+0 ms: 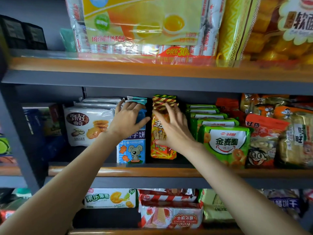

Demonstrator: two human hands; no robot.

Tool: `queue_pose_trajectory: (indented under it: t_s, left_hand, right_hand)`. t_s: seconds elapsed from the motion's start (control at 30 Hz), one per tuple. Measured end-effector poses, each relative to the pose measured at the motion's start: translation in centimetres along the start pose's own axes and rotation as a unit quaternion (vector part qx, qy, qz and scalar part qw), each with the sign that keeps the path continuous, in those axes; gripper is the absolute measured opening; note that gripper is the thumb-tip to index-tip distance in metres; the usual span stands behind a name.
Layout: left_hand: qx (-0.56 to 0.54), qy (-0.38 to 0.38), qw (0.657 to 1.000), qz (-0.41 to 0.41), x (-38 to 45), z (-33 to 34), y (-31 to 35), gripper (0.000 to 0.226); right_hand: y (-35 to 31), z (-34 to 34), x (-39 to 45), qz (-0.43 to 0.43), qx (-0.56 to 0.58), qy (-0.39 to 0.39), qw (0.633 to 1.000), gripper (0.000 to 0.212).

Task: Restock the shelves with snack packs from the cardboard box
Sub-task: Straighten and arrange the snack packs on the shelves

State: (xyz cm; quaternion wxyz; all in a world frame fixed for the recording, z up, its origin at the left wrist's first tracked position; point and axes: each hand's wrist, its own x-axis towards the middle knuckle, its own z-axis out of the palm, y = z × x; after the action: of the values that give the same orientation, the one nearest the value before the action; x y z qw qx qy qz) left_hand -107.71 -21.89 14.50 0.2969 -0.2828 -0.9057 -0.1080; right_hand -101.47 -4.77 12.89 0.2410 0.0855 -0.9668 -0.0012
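Step now: This looks like the tidy-up part of putting packs on the middle shelf (145,172). Both hands are up at the packs, setting them straight.

Left hand (128,121): It lies on the top part of the blue koala pack (133,150). Its fingers (135,106) bend over the pack's top edge and its thumb sticks out to the right, so it holds the pack's top.

Blue koala pack: It stands up straight under the left fingers. It has a grey koala and orange biscuits drawn on it. More packs of the same kind stand behind it.

White cookie pack (88,126): It stands just left of the left fingers and is not touched.

Gap: A thin dark gap sits between the two hands.

Right hand (172,128): Its fingers are spread out quite straight and press flat on the front of the gold pack (160,150). They do not wrap round it.

Gold pack: It stands tall under the right fingers, shiny yellow and red, with a striped folded top.

Green ring pack (225,143): It stands just right of the right fingers.

Cardboard box: It cannot be seen here.

Next move: I think the packs need a soft push back until they stand in neat rows. Then the hands must go down to the box for more.
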Motion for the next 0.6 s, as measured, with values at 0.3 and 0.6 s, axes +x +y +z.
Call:
queue_pose_trajectory:
  t_s: [0.3,0.6]
  left_hand:
    - [0.075,-0.088,0.992,0.044,-4.6,1.0,-2.9,0.115]
    - [0.077,-0.06,0.991,0.095,-3.9,0.2,-1.0,0.101]
  right_hand:
    - [0.1,1.2,0.9,-0.005,-0.059,-0.064,0.996,0.11]
    - [-0.3,1.3,-1.0,-0.013,-0.055,-0.004,0.998,0.103]
